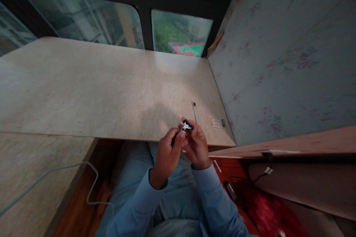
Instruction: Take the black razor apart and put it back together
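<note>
Both my hands meet just in front of the near edge of a pale stone-patterned table [105, 89]. My left hand [166, 155] and my right hand [196, 144] pinch a small black and silver object [187, 126] between their fingertips. The object is too small to name. Both arms wear light blue sleeves. On the table just beyond the hands lies a thin white stick with a dark tip [195, 112]. To its right lie a small clear piece [216, 123] and a tiny teal piece [223, 122].
A patterned wall [278, 63] closes the table's right side, dark-framed windows [144, 11] its far side. A grey cable [55, 177] runs over a lower surface at the left. A wooden ledge [292, 144] juts out at the right, above a red floor area.
</note>
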Demonstrator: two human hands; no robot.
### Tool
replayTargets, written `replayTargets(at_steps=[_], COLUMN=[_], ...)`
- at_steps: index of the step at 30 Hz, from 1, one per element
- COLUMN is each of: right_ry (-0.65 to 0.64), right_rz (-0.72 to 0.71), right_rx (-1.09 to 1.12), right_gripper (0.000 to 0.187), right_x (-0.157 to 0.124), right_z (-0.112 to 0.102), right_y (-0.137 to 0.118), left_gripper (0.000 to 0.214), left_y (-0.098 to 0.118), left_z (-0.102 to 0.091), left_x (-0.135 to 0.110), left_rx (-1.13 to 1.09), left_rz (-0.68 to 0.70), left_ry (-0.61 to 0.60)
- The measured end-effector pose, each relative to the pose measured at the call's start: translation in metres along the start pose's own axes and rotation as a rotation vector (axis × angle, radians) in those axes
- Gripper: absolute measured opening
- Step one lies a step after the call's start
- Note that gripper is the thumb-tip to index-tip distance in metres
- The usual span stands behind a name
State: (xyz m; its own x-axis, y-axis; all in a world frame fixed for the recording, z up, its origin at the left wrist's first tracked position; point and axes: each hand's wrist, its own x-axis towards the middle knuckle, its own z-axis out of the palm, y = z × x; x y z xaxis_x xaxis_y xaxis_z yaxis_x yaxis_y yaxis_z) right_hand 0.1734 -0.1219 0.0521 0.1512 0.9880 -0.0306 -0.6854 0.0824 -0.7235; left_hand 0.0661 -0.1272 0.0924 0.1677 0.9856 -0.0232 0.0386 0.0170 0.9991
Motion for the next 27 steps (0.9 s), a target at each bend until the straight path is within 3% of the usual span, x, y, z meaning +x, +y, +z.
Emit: replayTargets(at_steps=[27], right_ry=[-0.011], right_rz=[0.004], right_rx=[0.071], right_gripper=[0.028], right_x=[0.0024], right_z=[0.0038], right_y=[0.0025], left_gripper=[0.028], left_y=[-0.0098], left_z=[0.0009], left_x=[0.0021], left_rx=[0.149], left_rz=[0.104], left_ry=[0.013])
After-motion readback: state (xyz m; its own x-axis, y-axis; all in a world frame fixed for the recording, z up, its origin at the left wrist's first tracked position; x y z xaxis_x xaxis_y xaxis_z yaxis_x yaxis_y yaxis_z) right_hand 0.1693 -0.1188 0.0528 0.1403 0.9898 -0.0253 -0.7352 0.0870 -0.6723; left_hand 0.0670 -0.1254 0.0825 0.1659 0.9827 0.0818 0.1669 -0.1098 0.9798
